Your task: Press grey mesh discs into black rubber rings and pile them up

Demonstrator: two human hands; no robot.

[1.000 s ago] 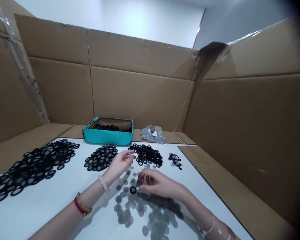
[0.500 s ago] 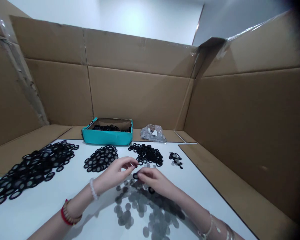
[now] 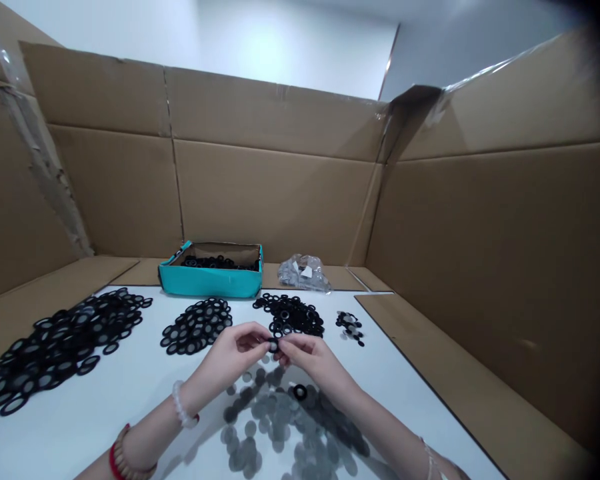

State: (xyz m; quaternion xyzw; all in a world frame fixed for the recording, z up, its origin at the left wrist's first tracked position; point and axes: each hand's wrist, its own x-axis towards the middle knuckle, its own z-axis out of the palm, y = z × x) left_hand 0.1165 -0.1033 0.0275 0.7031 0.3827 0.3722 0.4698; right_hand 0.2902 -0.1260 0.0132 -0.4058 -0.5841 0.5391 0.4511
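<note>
Both hands meet just in front of the teal box [image 3: 210, 283]. The left hand [image 3: 225, 353] and right hand [image 3: 313, 360] have their fingertips [image 3: 260, 337] pinched together on a small black ring [image 3: 273, 345], clamped at its edge; the exact finger contact is partly hidden. A light edge pinch suits this thin, flexible-looking ring and leaves its centre uncovered. Nearer the person than the box, loose grey mesh discs [image 3: 275, 407] lie scattered flat, with one black ring [image 3: 300, 392] on them. Ringed mesh discs sit in flat piles [image 3: 197, 327] left of the hands and a looser heap [image 3: 289, 315] directly behind them. A clear plastic bag [image 3: 304, 273] lies right of the box.
</note>
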